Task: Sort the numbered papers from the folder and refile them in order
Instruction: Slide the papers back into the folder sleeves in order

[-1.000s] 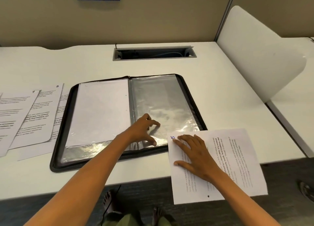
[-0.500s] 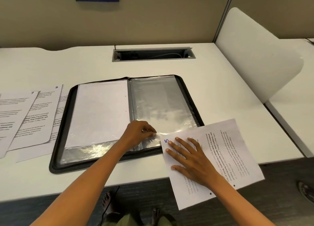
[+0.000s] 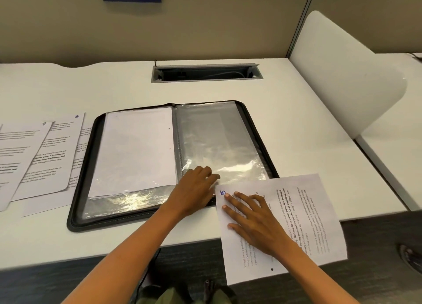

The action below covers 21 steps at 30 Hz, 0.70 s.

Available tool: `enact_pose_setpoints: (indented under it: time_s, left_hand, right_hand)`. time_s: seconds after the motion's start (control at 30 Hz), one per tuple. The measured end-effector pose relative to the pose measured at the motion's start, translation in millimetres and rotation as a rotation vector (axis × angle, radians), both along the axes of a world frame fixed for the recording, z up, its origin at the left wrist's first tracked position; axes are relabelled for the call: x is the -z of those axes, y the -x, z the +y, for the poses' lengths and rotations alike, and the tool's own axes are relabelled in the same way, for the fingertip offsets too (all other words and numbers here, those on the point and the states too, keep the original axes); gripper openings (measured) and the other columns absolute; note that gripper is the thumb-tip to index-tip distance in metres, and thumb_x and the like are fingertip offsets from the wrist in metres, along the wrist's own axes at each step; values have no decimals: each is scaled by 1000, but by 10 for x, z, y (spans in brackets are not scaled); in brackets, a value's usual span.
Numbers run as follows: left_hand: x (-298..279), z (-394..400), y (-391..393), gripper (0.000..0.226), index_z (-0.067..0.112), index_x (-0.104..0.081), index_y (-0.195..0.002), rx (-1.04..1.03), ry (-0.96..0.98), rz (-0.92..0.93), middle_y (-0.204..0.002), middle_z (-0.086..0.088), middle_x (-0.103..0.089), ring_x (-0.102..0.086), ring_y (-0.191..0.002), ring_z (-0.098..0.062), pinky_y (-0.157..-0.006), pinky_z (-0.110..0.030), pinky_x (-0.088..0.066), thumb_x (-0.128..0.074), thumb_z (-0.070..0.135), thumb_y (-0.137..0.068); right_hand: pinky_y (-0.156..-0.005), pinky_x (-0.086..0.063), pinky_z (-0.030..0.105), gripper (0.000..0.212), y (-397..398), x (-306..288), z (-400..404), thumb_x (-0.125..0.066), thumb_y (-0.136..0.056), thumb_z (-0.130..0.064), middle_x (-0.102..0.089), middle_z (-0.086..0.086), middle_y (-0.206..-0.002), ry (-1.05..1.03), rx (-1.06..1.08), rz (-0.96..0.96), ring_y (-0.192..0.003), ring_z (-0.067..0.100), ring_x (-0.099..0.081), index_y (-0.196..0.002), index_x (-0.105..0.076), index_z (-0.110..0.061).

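Two hands at work over open folder (image 3: 77, 189) on table (image 3: 296, 125). Left hand (image 3: 194, 189) at bottom edge of right-side clear sleeve (image 3: 219, 144), fingers curled at sleeve's lower lip near its mouth; whether pinching plastic or only pressing it, cannot tell. Right hand (image 3: 255, 219) flat on paper marked 5 (image 3: 319, 212), fingers spread and straight, pressing rather than gripping.

Paper marked 5 at 4 o'clock from folder, top-left corner just overlapping folder's lower right corner, lower part overhanging table's near edge. Long axis skewed, running roughly 5 to 11 o'clock, numbered corner toward sleeve. Sleeve's long axis closer to 6 to 12 o'clock, so paper not yet square with it.

Key relation: sleeve mouth at about 11 o'clock from right hand, just beside paper's numbered corner; left hand between the two, touching or nearly touching paper's edge. Right hand nearer paper, left hand nearer sleeve.

Likely step: sliding 5 into right sleeve, needing rotation to match sleeve's axis and mouth held apart. Risk: corner catching on plastic lip, or overhanging part sagging off table.

Left sleeve already filled with blank-side-up sheet (image 3: 137, 148). Loose papers (image 3: 45, 155) marked 7 and 8 at 9 o'clock from folder, overlapping, waiting.
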<state>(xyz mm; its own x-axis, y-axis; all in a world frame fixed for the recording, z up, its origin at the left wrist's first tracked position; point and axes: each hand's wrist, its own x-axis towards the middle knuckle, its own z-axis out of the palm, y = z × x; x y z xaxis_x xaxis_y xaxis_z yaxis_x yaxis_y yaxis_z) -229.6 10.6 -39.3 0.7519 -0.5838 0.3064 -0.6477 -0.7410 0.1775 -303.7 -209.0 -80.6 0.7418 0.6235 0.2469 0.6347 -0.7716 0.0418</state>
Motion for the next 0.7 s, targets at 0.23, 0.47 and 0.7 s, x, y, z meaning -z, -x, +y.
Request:
enact_pose_setpoints:
  time_s: [0.23, 0.47, 0.7]
  left_hand:
    - [8, -26, -56, 9, 12, -67, -74, 57, -56, 10, -74, -3, -58, -53, -63, -21, -51, -32, -44, -75, 15, -76]
    - [-85, 17, -82, 20, 20, -70, -94, -186, 263, 526, -90, 3, -57, -53, -82, -11, -74, -27, -45, -75, 31, -78]
    - [-197, -15, -87, 12, 12, -76, -91, -273, 339, 547, -87, 1, -73, -60, -74, -7, -74, -19, -46, -69, 19, -84]
  right_hand:
    - [-106, -27, 40, 51, 62, -32, -93, -23, -101, -46, -40, 7, -149, -30, 103, 70, -135, 22, -35, -134, -52, -20]
    - [-110, -28, 38, 59, 115, 8, -194, -36, -95, -54, -29, 5, -155, -192, 275, 188, -142, 19, -25, -144, -39, -20]
    - [-111, -31, 43, 56, 109, -15, -200, -38, -95, -53, -31, 1, -154, -144, 248, 160, -144, 19, -23, -141, -43, -22]
